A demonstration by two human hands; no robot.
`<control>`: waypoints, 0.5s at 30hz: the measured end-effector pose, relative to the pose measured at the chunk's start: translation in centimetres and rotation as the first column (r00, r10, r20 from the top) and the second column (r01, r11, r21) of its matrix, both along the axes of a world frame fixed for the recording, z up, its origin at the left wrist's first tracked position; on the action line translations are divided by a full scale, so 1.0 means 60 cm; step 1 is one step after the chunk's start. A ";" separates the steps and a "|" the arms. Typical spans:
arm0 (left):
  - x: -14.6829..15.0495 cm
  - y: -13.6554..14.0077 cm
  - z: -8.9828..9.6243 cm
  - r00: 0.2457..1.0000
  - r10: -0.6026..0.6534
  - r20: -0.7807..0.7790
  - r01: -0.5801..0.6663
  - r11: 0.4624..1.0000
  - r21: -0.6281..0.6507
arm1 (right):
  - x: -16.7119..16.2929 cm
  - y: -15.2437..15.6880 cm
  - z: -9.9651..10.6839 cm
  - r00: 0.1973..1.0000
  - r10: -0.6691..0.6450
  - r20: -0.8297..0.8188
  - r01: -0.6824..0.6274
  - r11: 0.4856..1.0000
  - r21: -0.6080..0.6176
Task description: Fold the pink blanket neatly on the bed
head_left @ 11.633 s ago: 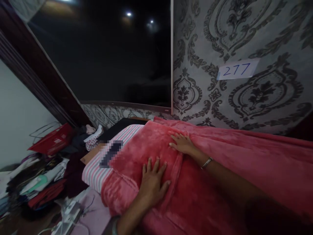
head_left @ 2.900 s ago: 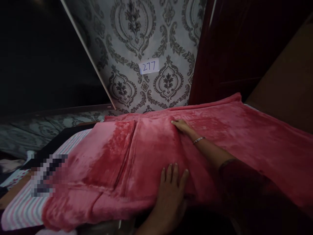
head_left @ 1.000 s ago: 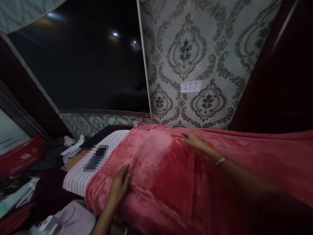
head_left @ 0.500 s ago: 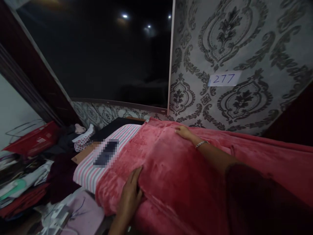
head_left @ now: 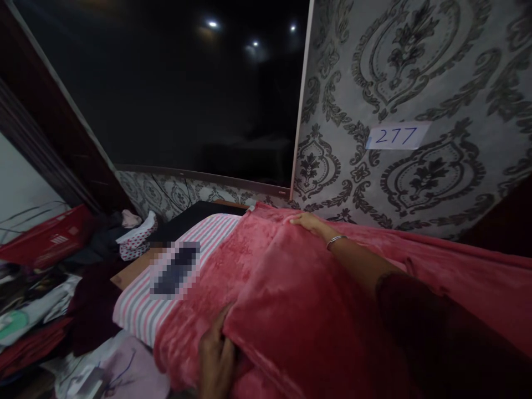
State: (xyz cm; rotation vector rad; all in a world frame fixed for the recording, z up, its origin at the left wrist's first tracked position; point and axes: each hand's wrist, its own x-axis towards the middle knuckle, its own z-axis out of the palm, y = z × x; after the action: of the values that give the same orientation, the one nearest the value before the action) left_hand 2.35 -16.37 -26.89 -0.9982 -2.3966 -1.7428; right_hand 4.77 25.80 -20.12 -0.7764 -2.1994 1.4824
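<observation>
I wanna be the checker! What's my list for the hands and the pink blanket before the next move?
1. Left hand at the blanket: ok, by the top layer's near corner.
2. Right hand at the blanket: ok, on the top layer's far corner.
3. Firm grip: cannot tell, the fingers are partly hidden.
4. Left edges even: not ok, the top layer stops short of the layer underneath.
5. Bracelet free of cloth: ok, it shows on the right wrist.
6. Red bag away from both hands: ok.
</observation>
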 end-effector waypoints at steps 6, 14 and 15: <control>-0.017 -0.015 0.020 0.933 0.101 0.344 -0.121 0.992 0.035 | -0.041 -0.013 -0.003 0.998 -0.068 0.004 0.068 0.998 -0.011; -0.019 -0.014 0.013 0.936 0.158 0.315 -0.169 0.986 0.007 | -0.046 -0.001 -0.018 0.996 -0.032 0.081 0.022 0.993 0.120; -0.020 -0.013 0.013 0.941 0.167 0.295 -0.178 0.984 0.012 | -0.041 0.005 -0.017 0.995 -0.015 0.095 0.002 0.991 0.131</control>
State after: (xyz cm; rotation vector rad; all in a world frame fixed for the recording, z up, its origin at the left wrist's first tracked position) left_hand 1.18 -17.16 -26.13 -0.5347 -2.5123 -1.9822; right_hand 2.29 26.08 -21.16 -0.8270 -2.3335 1.3068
